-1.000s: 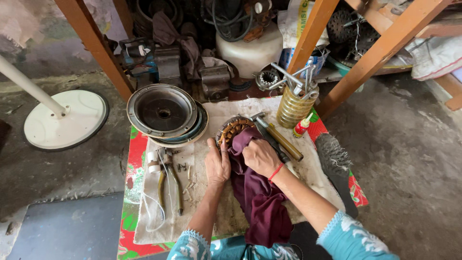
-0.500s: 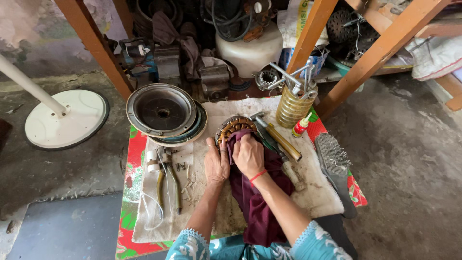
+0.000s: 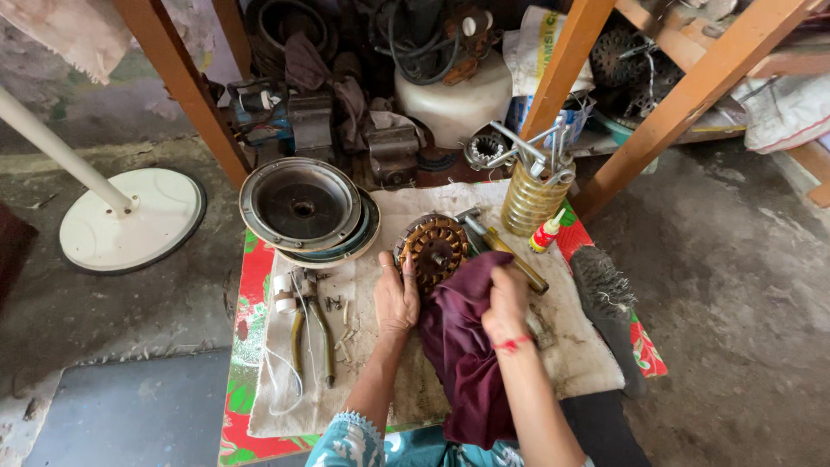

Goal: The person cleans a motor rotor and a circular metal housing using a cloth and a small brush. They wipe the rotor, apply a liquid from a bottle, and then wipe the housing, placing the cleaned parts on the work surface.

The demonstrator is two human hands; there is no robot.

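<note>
Head view, looking down on a low work surface covered by a stained off-white cloth (image 3: 571, 363) laid over a red floral mat (image 3: 246, 346). Nearest the viewer, a maroon rag (image 3: 467, 346) drapes from the person's lap up onto the surface. The right hand (image 3: 506, 303) is closed, its fingers bunching the rag's upper edge. The left hand (image 3: 396, 298) lies flat and spread, fingertips touching the rim of a fan motor stator (image 3: 432, 246), a round core ringed with copper windings that sits on the cloth just beyond both hands.

By appearance the stator is heavy and rigid, with thin, easily nicked winding wire; the metal rim is judged the safer place to grip. The rag is soft, limp and light, and can be gathered anywhere.

To the left lie pliers (image 3: 309, 333), a small white tape roll (image 3: 284, 294) and scattered screws (image 3: 341, 324). To the right lie a yellow-handled hammer (image 3: 510, 255), a small red-capped glue bottle (image 3: 546, 232) and a dark bristle brush (image 3: 605, 298).

Farther off, a yellow ribbed holder (image 3: 529, 203) stands upright, filled with wrenches and other metal tools. A round metal motor cover (image 3: 301, 206) rests dished side up and holds nothing. A white fan base (image 3: 151, 220) stands on the floor.
</note>
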